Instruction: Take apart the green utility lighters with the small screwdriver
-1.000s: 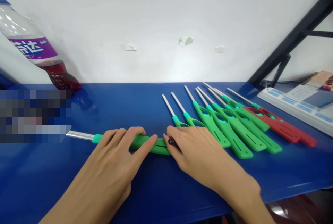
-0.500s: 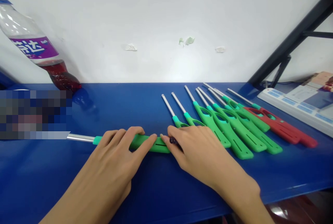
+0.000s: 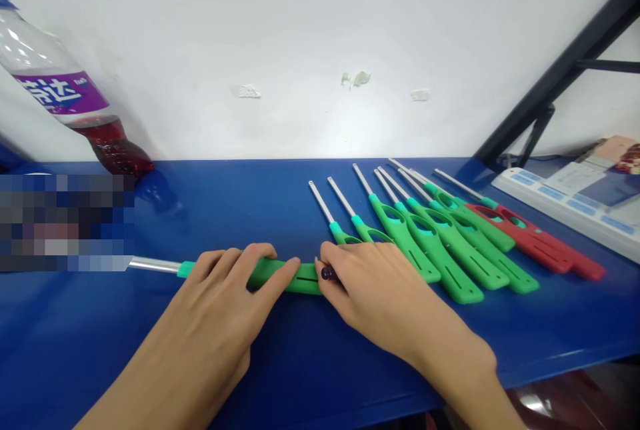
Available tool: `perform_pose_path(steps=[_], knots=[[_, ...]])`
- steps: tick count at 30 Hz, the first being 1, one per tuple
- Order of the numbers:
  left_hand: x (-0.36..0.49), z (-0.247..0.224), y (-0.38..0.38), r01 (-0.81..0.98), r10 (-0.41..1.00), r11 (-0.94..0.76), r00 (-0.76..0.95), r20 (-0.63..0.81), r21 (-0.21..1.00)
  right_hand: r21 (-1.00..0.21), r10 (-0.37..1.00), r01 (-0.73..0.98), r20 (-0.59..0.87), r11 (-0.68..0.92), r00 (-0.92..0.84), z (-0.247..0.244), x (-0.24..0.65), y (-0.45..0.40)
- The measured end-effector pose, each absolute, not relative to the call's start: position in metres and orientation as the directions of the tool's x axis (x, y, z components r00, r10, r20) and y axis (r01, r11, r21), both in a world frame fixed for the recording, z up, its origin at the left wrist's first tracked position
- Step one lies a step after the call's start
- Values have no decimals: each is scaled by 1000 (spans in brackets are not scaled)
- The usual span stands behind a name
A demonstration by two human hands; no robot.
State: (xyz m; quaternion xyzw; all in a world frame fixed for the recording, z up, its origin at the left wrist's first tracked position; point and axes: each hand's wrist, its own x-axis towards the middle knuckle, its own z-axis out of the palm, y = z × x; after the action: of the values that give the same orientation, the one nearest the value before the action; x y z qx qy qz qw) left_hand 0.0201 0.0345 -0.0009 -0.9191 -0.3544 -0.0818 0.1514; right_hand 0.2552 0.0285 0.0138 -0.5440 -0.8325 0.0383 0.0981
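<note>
My left hand (image 3: 213, 303) presses a green long-nosed gas lighter (image 3: 304, 278) to the table, fingers curled over its handle and thumb along its front. The lighter lies sideways, its metal nozzle pointing left. At the handle's right end, my right hand (image 3: 385, 290) is closed around a thin dark stick (image 3: 328, 273) with a rounded end. Most of the stick is hidden in the fingers, so its kind and its tip cannot be made out. To the right, several more green lighters (image 3: 418, 255) lie fanned out, some partly behind my right hand, beside red lighters (image 3: 543, 249).
The blue table (image 3: 240, 210) meets a white wall (image 3: 300, 30). A bottle of red drink (image 3: 120, 147) stands back left, above a blurred-out patch. On the right are a white power strip (image 3: 565, 203) and a black slanted frame bar (image 3: 545, 70).
My right hand and the dark stick have shifted very slightly at the lighter's handle end. The left hand stays on the lighter. The whole view has drifted a little.
</note>
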Motion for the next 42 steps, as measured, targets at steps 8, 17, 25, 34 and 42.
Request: perform_pose_path(steps=[8,17,25,34,42], knots=[[17,-6,34,693,653,-693,721,233,-200,-170,916,902,139,396,-376,15,254,30],[19,-10,34,672,625,-714,738,255,-196,-277,899,859,220,430,-379,18,254,29],[28,-2,32,674,581,-729,700,415,-117,-288,814,772,341,567,-471,15,253,24],[32,14,26,620,548,-775,566,616,120,-421,738,628,536,655,-410,17,248,19],[34,14,22,619,575,-767,545,611,171,-439,775,648,466,622,-427,20,248,16]])
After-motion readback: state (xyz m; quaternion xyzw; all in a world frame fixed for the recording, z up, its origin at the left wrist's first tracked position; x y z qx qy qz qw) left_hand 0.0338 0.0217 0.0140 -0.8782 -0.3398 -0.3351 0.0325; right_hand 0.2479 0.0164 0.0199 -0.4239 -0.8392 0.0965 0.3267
